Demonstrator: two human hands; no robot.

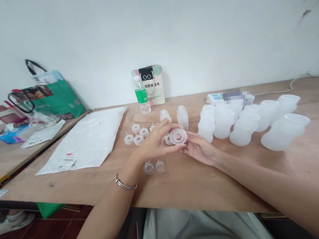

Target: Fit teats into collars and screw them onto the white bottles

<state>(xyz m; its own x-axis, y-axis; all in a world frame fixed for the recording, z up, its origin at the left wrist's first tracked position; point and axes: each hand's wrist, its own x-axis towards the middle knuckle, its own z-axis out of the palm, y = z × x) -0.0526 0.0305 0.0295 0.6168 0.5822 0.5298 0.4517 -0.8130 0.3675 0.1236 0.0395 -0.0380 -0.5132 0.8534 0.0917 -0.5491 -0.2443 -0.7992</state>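
Observation:
My left hand [153, 141] and my right hand [199, 148] meet above the wooden table [182, 178], both gripping a clear plastic screw ring [178, 135] held on edge between the fingertips. A silver bangle [125, 182] is on my left wrist. Two clear nipples [154, 166] lie on the table just under my left hand. Several more nipples [137, 133] stand behind it. To the right lie several translucent bottle bodies [262, 122], some tipped on their sides.
Two domed caps [182, 116] stand behind the ring. A white plastic mailer [89, 139] lies at left, a water bottle [142, 95] and small paper bag [152, 83] by the wall. A green tote [57, 96] and clutter sit on a lower table far left.

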